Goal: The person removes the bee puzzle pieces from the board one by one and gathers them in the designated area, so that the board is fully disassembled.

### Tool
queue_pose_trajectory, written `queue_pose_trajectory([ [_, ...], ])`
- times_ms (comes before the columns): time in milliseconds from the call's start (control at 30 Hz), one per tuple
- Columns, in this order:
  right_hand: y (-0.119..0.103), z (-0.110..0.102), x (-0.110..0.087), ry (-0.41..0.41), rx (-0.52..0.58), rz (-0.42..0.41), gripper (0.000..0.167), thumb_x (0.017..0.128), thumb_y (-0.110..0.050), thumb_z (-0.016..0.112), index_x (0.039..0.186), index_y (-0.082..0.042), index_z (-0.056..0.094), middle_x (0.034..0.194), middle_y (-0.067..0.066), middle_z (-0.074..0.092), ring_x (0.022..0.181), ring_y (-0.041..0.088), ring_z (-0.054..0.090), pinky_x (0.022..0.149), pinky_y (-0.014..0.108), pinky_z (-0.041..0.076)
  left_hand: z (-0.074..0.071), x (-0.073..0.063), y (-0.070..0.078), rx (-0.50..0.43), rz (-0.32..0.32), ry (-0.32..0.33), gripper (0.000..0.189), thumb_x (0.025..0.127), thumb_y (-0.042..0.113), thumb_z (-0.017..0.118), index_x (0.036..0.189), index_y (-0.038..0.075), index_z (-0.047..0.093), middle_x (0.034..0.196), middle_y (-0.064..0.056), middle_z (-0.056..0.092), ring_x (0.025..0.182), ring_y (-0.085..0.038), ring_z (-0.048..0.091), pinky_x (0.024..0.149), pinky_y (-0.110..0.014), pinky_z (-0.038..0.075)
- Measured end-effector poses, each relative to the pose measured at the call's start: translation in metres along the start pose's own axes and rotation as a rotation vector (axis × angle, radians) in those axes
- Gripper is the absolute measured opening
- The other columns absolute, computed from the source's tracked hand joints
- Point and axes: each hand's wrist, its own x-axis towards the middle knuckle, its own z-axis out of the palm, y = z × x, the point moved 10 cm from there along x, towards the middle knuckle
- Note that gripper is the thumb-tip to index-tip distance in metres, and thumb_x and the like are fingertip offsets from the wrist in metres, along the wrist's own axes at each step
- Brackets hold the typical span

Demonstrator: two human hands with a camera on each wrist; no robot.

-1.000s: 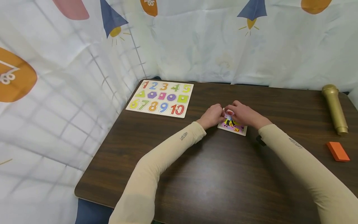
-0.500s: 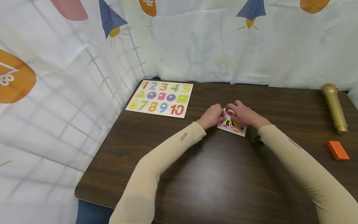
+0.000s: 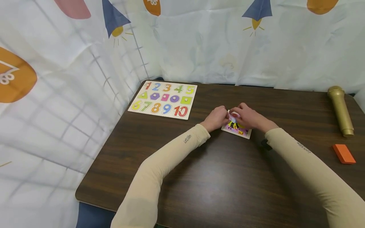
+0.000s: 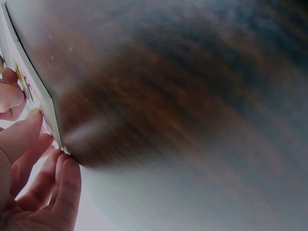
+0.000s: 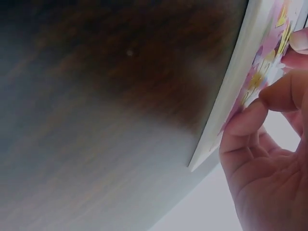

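Note:
A small square jigsaw puzzle (image 3: 234,127) with a yellow-and-black bee on pink lies flat on the dark table, its far part hidden under the hands. My left hand (image 3: 215,118) holds its left side; in the left wrist view, the fingers lie along the pale edge and the thumb (image 4: 24,134) reaches over the picture. From the right, my right hand (image 3: 249,117) bends over the far part, beside a red spot. Seen from the right wrist, its thumb and a fingertip (image 5: 250,118) come together on the picture, pinching at a puzzle piece largely hidden by them.
A peg puzzle board (image 3: 162,100) with numbers and shapes lies at the table's back left. To the right are a gold microphone-shaped object (image 3: 341,112) and an orange block (image 3: 344,154). A patterned white curtain (image 3: 196,41) hangs behind the table.
The red-spotted part under my right fingers sat higher with its pale edge showing a second ago; now it lies lower in the picture. My left hand has stayed in place.

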Motion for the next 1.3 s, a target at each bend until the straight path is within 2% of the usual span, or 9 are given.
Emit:
queue_pose_trajectory([
  [267,-0.001,-0.001,0.0,-0.002,0.022,0.013,0.038,0.093,-0.005,0.053,0.13,-0.007,0.05,0.114,0.024,0.039,0.078,0.032,0.051,0.071,0.045,0.05,0.001,0.002,0.001,0.009,0.002,0.002,0.017,0.093,0.02,0.068,0.1,0.007,0.077,0.098,-0.005,0.063,0.093,-0.015,0.056,0.082,-0.025,0.046],
  [467,0.007,0.004,0.009,-0.058,0.01,0.08,0.039,0.094,-0.007,0.053,0.131,-0.011,0.045,0.114,0.024,0.035,0.076,0.033,0.052,0.069,0.045,0.05,0.002,0.003,0.003,0.009,0.01,0.003,0.017,0.093,0.019,0.068,0.1,0.006,0.076,0.098,-0.005,0.063,0.092,-0.015,0.055,0.082,-0.025,0.046],
  [633,0.008,0.008,0.011,-0.086,-0.006,0.081,0.033,0.093,-0.007,0.054,0.125,-0.011,0.046,0.115,0.024,0.034,0.076,0.034,0.053,0.067,0.044,0.05,0.004,0.002,0.004,0.003,0.009,0.004,0.016,0.093,0.019,0.068,0.1,0.006,0.076,0.098,-0.005,0.063,0.092,-0.015,0.055,0.081,-0.024,0.046],
  [767,0.005,0.005,0.009,-0.066,0.001,0.048,0.025,0.095,-0.007,0.053,0.119,-0.009,0.048,0.114,0.024,0.035,0.078,0.034,0.051,0.07,0.045,0.048,0.003,0.002,0.003,0.011,0.011,0.015,0.015,0.093,0.019,0.068,0.098,0.007,0.077,0.097,-0.004,0.064,0.091,-0.014,0.055,0.081,-0.024,0.046],
  [1000,0.004,0.0,0.003,-0.035,0.019,-0.012,0.033,0.094,-0.006,0.055,0.126,-0.008,0.051,0.116,0.025,0.038,0.09,0.036,0.048,0.082,0.051,0.047,0.0,0.0,0.003,0.012,0.023,0.027,0.014,0.093,0.018,0.069,0.096,0.008,0.077,0.095,-0.003,0.064,0.09,-0.013,0.055,0.079,-0.024,0.046],
  [1133,0.0,-0.004,0.003,-0.004,-0.047,-0.064,0.034,0.093,-0.006,0.06,0.126,-0.009,0.056,0.114,0.022,0.045,0.088,0.033,0.053,0.082,0.05,0.05,0.0,0.0,0.004,0.005,0.027,0.03,0.014,0.093,0.019,0.069,0.095,0.007,0.077,0.095,-0.004,0.064,0.089,-0.013,0.055,0.078,-0.024,0.046],
  [1300,-0.006,-0.008,-0.001,0.027,-0.176,-0.213,0.036,0.09,0.0,0.064,0.124,-0.011,0.061,0.111,0.014,0.052,0.082,0.025,0.056,0.077,0.043,0.053,-0.001,-0.001,0.004,0.01,0.039,0.036,0.014,0.093,0.018,0.068,0.096,0.008,0.077,0.095,-0.004,0.064,0.089,-0.014,0.055,0.078,-0.024,0.046],
])
